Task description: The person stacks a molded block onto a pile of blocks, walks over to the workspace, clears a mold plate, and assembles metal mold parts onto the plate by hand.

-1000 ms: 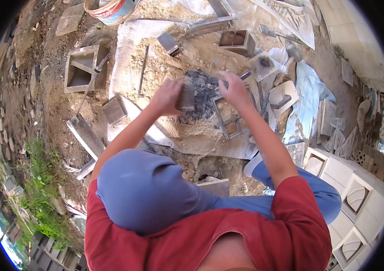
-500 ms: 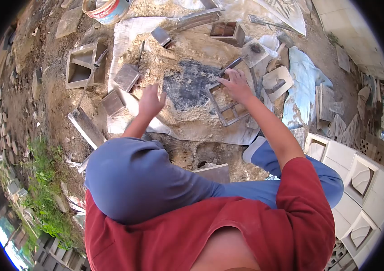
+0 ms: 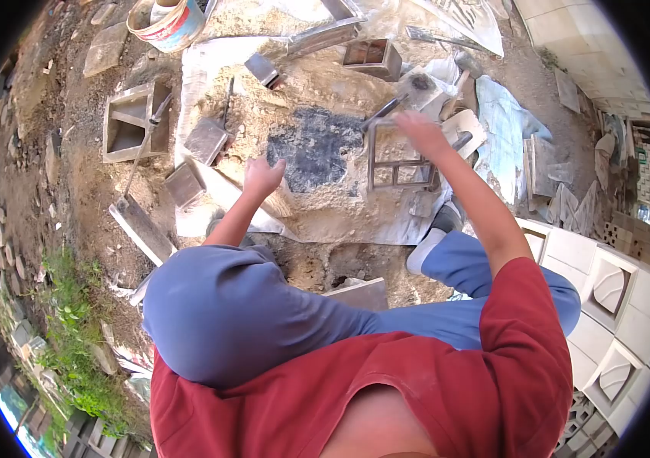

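My right hand [image 3: 421, 134], blurred by motion, grips the upper edge of a grey divided frame [image 3: 371, 160] at the right side of a dark, powdery patch [image 3: 308, 149]. The frame has crossbars in its lower part. My left hand [image 3: 262, 175] hovers over the sandy sheet at the lower left of the patch; it holds nothing, thumb and fingers apart. Beside the frame's top left corner lies a dark-handled tool [image 3: 384, 111]. Two square blocks, one grey [image 3: 206, 141] and one brownish [image 3: 185, 183], rest left of my left hand.
A square box mould [image 3: 135, 126] with a long-handled tool across it stands at left. Farther back are a bucket [image 3: 176, 30], a small box [image 3: 372, 57] and a mallet [image 3: 464, 72]. Pale patterned blocks [image 3: 604, 294] are stacked at right, near a light-blue cloth [image 3: 502, 141].
My right hand has shifted the frame rightward off the dark patch and turned it straighter. My left hand has moved slightly downward, its fingers less spread. The view has shifted a little.
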The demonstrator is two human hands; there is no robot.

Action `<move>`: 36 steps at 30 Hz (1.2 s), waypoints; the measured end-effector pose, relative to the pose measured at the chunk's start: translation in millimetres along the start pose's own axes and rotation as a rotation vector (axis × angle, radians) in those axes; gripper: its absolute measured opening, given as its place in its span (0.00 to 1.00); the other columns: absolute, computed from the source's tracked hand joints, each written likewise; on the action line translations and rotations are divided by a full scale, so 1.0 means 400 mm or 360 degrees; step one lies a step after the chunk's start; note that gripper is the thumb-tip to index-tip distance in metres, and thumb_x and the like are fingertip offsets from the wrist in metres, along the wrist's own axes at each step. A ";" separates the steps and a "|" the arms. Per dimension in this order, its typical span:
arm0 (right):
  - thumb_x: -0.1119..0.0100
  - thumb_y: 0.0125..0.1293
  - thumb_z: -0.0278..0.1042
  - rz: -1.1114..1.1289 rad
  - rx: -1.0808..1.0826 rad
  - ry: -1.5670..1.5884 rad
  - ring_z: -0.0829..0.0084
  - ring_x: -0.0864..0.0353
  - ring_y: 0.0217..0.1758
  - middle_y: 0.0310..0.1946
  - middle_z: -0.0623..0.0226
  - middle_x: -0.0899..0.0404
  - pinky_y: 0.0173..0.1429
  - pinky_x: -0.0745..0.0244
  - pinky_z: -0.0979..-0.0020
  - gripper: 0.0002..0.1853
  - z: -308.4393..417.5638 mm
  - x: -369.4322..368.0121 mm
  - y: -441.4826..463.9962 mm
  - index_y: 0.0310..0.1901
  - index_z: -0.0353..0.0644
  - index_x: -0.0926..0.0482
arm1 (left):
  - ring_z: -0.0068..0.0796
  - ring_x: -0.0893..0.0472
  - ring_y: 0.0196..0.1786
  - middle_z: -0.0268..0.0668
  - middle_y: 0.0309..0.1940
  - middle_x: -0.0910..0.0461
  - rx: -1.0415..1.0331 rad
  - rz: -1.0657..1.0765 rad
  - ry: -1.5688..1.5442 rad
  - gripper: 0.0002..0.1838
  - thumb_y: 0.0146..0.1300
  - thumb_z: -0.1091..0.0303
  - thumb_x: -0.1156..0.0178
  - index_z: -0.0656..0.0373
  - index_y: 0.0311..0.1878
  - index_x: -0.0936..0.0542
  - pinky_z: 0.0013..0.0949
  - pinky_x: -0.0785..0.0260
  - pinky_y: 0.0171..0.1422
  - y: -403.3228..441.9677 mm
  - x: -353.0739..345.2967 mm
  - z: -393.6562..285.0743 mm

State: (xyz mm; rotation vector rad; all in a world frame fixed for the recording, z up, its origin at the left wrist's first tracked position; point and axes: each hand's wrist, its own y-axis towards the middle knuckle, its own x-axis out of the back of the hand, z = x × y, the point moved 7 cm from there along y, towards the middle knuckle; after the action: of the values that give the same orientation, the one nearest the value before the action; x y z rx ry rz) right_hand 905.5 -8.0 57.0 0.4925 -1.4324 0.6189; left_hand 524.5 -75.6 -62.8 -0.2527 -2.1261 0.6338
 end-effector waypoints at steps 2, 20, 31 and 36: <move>0.45 0.69 0.30 -0.0337 -0.0360 -0.0112 0.53 0.18 0.51 0.44 0.57 0.20 0.52 0.23 0.51 0.12 -0.137 0.014 -0.040 0.53 0.45 0.23 | 0.66 0.29 0.69 0.73 0.65 0.31 0.0012 -0.0023 0.0028 0.42 0.65 0.39 0.39 0.77 0.61 0.25 0.50 0.37 0.75 -0.010 -0.015 -0.008; 0.44 0.68 0.36 0.0041 -0.1736 0.0593 0.45 0.28 0.67 0.63 0.45 0.27 0.70 0.33 0.45 0.17 0.397 -0.235 -0.121 0.54 0.38 0.21 | 0.53 0.15 0.53 0.59 0.45 0.14 0.0223 -0.0065 -0.0807 0.29 0.62 0.51 0.40 0.72 0.51 0.16 0.46 0.27 0.62 0.005 -0.085 0.114; 0.37 0.63 0.35 0.0102 -0.2215 0.0866 0.50 0.39 0.79 0.72 0.50 0.35 0.78 0.41 0.46 0.26 0.404 -0.257 -0.101 0.63 0.41 0.22 | 0.53 0.19 0.61 0.60 0.57 0.18 0.0552 -0.0345 -0.1033 0.35 0.56 0.50 0.36 0.72 0.57 0.19 0.45 0.28 0.65 -0.046 -0.031 0.063; 0.37 0.63 0.40 0.0094 -0.2222 0.0811 0.51 0.38 0.78 0.72 0.50 0.34 0.77 0.41 0.44 0.29 0.392 -0.280 -0.113 0.66 0.46 0.23 | 0.49 0.19 0.60 0.56 0.56 0.18 0.0585 -0.0325 -0.1132 0.36 0.56 0.49 0.34 0.71 0.59 0.19 0.44 0.28 0.65 -0.063 0.005 0.046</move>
State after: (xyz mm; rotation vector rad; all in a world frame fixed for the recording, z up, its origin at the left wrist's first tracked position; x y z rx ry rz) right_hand 813.6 -155.2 -38.5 -0.7641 -1.0639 -0.2882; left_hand 509.9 -102.8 -57.1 0.4550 -2.5854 1.0858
